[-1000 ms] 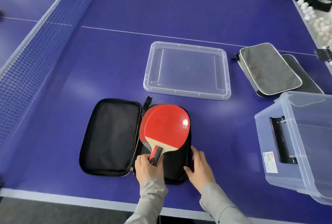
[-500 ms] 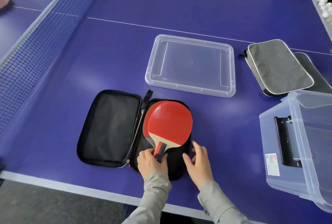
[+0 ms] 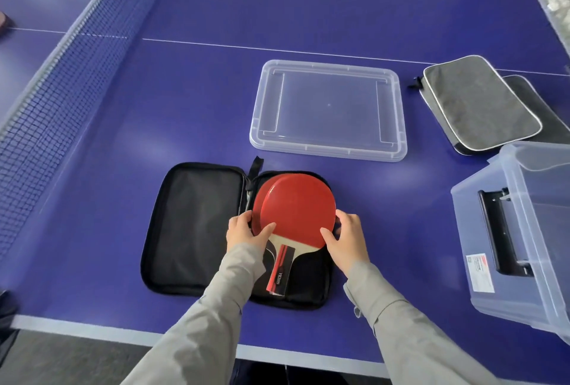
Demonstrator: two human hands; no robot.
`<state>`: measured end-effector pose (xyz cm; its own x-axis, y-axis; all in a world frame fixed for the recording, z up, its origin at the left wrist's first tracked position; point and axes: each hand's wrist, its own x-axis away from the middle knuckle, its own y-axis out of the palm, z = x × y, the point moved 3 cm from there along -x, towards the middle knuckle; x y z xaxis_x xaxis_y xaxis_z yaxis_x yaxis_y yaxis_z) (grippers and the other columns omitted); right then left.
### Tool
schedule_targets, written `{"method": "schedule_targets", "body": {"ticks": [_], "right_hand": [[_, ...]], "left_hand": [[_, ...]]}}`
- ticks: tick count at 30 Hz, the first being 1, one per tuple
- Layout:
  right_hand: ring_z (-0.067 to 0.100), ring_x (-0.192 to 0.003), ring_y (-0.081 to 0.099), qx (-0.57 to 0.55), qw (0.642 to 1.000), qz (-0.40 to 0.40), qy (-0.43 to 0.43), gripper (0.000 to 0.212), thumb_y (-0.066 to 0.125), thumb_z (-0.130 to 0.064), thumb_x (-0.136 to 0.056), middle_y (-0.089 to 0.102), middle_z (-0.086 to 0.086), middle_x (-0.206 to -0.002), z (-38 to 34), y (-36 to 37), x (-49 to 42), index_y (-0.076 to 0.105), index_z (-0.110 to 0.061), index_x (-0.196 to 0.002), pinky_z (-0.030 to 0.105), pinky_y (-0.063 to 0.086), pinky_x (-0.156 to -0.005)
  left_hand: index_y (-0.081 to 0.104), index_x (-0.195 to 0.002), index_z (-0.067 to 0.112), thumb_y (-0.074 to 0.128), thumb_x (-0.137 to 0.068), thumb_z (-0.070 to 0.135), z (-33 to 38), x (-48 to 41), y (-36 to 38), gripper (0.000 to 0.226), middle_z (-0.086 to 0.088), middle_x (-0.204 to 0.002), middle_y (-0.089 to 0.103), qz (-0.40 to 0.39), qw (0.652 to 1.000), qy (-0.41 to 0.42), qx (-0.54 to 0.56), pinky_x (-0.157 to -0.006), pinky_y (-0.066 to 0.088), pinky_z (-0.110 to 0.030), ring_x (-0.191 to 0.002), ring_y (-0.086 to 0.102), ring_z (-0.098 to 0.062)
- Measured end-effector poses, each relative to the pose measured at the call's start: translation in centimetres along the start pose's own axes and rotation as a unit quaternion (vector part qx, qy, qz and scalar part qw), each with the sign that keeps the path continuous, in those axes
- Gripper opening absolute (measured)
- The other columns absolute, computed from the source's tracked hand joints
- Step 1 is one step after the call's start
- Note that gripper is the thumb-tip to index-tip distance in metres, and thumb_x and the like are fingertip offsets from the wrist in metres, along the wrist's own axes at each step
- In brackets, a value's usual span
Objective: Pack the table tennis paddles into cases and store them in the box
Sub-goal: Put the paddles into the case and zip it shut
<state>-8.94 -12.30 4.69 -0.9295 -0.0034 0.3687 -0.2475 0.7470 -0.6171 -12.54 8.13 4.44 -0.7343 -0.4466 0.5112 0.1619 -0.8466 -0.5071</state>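
Lying stacked, two red paddles (image 3: 299,208) sit in the right half of the open black case (image 3: 197,227), close to the near edge of the desk (image 3: 185,106), the one handle in view pointing toward that edge. Left grip (image 3: 246,232) pinches the stack's left rim, thumb on the red face; right grip (image 3: 345,238) curls round the right rim, thumb on top likewise. Clear lid (image 3: 328,106) lies flat past the case toward the desk's middle; two grey cases (image 3: 475,103) overlap near the right edge; clear box (image 3: 530,230) stands at the near right corner, apart from the paddles; net (image 3: 46,106) runs along the left.
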Motion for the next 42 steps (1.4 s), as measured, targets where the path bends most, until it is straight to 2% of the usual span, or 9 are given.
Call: {"method": "schedule_targets", "body": {"ticks": [18, 23, 25, 27, 29, 31, 34, 39, 42], "right_hand": [[0.013, -0.100, 0.048, -0.001, 1.000, -0.006, -0.014, 0.053, 0.052, -0.014, -0.096, 0.037, 0.006, -0.128, -1.3, 1.2, -0.5, 0.033, -0.009, -0.145, 0.022, 0.040, -0.092], [0.012, -0.101, 0.047, -0.003, 1.000, -0.013, 0.003, 0.052, 0.049, -0.016, -0.097, 0.038, 0.006, -0.129, -1.1, 1.4, -0.7, 0.032, -0.012, -0.145, 0.023, 0.040, -0.091], [0.012, -0.099, 0.047, -0.004, 1.000, -0.011, 0.003, 0.051, 0.050, -0.017, -0.097, 0.039, 0.005, -0.129, -1.1, 1.3, -0.7, 0.033, -0.012, -0.145, 0.022, 0.040, -0.089], [0.011, -0.098, 0.047, -0.001, 1.000, -0.001, -0.005, 0.050, 0.052, -0.019, -0.096, 0.041, 0.005, -0.128, -1.1, 1.2, -0.5, 0.036, -0.012, -0.142, 0.022, 0.039, -0.087], [0.012, -0.097, 0.049, -0.003, 1.000, 0.021, -0.014, 0.048, 0.056, -0.020, -0.094, 0.044, 0.005, -0.125, -0.6, 0.8, 0.0, 0.041, -0.011, -0.139, 0.023, 0.040, -0.086], [0.012, -0.094, 0.050, -0.008, 0.999, 0.052, -0.013, 0.047, 0.059, -0.020, -0.092, 0.046, 0.006, -0.122, 0.5, 0.1, 1.0, 0.045, -0.010, -0.136, 0.023, 0.041, -0.083], [0.011, -0.094, 0.049, 0.007, 0.998, 0.066, 0.005, 0.049, 0.062, -0.020, -0.090, 0.045, 0.001, -0.119, 2.9, -0.5, 3.2, 0.046, -0.012, -0.135, 0.024, 0.042, -0.080], [0.010, -0.096, 0.050, 0.010, 1.000, 0.024, -0.004, 0.049, 0.066, -0.019, -0.087, 0.041, -0.007, -0.116, 4.9, 0.9, 6.7, 0.050, -0.016, -0.133, 0.022, 0.044, -0.078], [0.013, -0.098, 0.050, 0.004, 1.000, 0.015, -0.006, 0.053, 0.067, -0.015, -0.086, 0.041, -0.006, -0.115, 4.7, 1.9, 7.5, 0.048, -0.016, -0.135, 0.029, 0.050, -0.083]], "left_hand": [[0.050, -0.130, 0.014, 0.073, -0.078, 0.013, -1.6, 0.5, 0.0, 0.057, 0.010, -0.119, 0.041, -0.012, 0.997, 0.076, 0.020, -0.103, 0.043, -0.035, -0.113, 0.052, -0.020], [0.055, -0.124, 0.011, 0.072, -0.080, 0.011, -1.6, 0.5, -0.7, 0.047, 0.003, -0.121, 0.050, 0.000, 0.995, 0.096, 0.028, -0.075, 0.043, -0.002, -0.089, 0.056, -0.001], [0.055, -0.124, 0.010, 0.072, -0.080, 0.012, -1.6, 0.3, -0.7, 0.047, 0.003, -0.121, 0.049, -0.010, 0.995, 0.095, 0.023, -0.069, 0.041, 0.003, -0.085, 0.054, 0.001], [0.054, -0.125, 0.011, 0.073, -0.080, 0.014, -1.6, 0.3, -1.1, 0.049, 0.004, -0.121, 0.049, -0.018, 0.995, 0.100, 0.012, -0.071, 0.042, 0.000, -0.089, 0.053, -0.002], [0.054, -0.125, 0.011, 0.073, -0.079, 0.014, -1.9, 0.4, -2.2, 0.050, 0.003, -0.122, 0.049, 0.001, 0.993, 0.114, 0.012, -0.085, 0.045, -0.012, -0.099, 0.053, -0.007], [0.055, -0.125, 0.008, 0.074, -0.078, 0.014, -3.1, 0.6, -4.6, 0.050, -0.002, -0.124, 0.048, 0.066, 0.989, 0.134, 0.000, -0.101, 0.042, -0.031, -0.112, 0.051, -0.017], [0.054, -0.127, 0.007, 0.077, -0.075, 0.021, -6.9, 0.2, -10.0, 0.058, -0.012, -0.133, 0.047, 0.206, 0.972, 0.076, -0.087, -0.104, 0.034, -0.045, -0.122, 0.043, -0.032], [0.054, -0.127, 0.009, 0.071, -0.080, 0.035, -13.8, 0.1, -16.2, 0.056, -0.012, -0.143, 0.036, 0.249, 0.951, -0.134, -0.124, -0.108, 0.025, -0.050, -0.130, 0.030, -0.037], [0.064, -0.116, 0.011, 0.069, -0.083, 0.026, -14.7, 0.6, -16.7, 0.037, -0.009, -0.138, 0.044, 0.226, 0.962, -0.098, -0.118, -0.108, 0.027, -0.048, -0.127, 0.034, -0.034]]}}
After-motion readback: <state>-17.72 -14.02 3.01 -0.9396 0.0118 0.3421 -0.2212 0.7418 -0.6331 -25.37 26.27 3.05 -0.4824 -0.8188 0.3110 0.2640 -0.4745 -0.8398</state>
